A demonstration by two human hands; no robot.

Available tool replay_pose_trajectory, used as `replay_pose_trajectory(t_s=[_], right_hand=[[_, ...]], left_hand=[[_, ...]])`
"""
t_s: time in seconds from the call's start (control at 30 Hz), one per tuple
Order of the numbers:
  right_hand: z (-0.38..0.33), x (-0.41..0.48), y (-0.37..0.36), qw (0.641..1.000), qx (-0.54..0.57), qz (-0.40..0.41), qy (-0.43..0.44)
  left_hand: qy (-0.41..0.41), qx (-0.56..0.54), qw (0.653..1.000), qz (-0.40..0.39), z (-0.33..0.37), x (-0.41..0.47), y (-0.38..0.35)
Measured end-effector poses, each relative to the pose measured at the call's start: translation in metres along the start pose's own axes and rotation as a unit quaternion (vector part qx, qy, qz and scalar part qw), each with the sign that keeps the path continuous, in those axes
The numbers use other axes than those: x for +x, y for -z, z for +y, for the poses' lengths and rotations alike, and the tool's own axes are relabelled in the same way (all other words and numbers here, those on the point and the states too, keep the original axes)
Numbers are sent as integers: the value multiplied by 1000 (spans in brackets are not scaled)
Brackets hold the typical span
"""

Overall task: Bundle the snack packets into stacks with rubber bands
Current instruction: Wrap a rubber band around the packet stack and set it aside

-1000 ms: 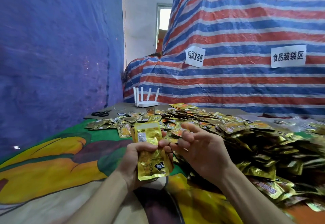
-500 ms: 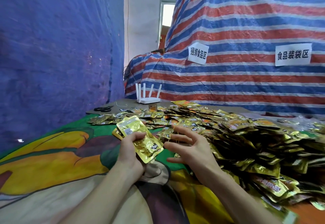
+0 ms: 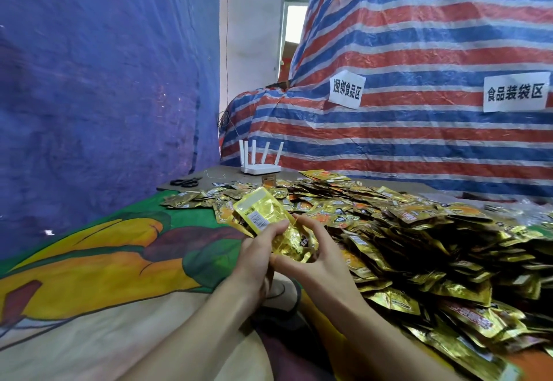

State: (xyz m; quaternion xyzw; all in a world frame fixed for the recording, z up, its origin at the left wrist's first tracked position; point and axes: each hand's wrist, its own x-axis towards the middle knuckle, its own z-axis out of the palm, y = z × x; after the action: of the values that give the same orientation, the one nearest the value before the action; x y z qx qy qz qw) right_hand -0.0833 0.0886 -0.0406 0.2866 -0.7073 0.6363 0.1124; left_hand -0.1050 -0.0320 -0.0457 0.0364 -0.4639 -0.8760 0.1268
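A: Where is the stack of gold snack packets (image 3: 263, 216)?
B: Above the worktop (image 3: 119, 261), beside the loose packet pile (image 3: 419, 246). The left hand (image 3: 254, 258) grips it; the right hand (image 3: 317, 264) curls round its lower end.

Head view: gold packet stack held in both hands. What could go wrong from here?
1. The stack is tilted and looks slightly fanned. The left hand grips only its middle, so the slick foil packets may slide out.
2. The right hand cups the stack's lower end, but no rubber band is clearly visible. A band might catch only a corner.
3. The loose pile lies right beside the hands, so dropped packets would likely mix in.
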Motion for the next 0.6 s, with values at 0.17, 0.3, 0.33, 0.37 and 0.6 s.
replay_pose_trajectory(t_s=[0.17, 0.3, 0.33, 0.37, 0.6], right_hand=[[4, 3, -2, 999, -7, 38, 33], [8, 4, 2, 1000, -10, 10, 25], [10, 5, 3, 1000, -12, 6, 15], [12, 6, 4, 1000, -11, 11, 1], [11, 14, 17, 998, -28, 24, -50]], left_hand=[[47, -46, 992, -108, -1, -3, -1], [50, -75, 990, -113, -2, 1, 1], [48, -78, 989, -116, -2, 2, 1], [47, -80, 988, -122, -1, 3, 1], [80, -69, 976, -189, 3, 0, 5]])
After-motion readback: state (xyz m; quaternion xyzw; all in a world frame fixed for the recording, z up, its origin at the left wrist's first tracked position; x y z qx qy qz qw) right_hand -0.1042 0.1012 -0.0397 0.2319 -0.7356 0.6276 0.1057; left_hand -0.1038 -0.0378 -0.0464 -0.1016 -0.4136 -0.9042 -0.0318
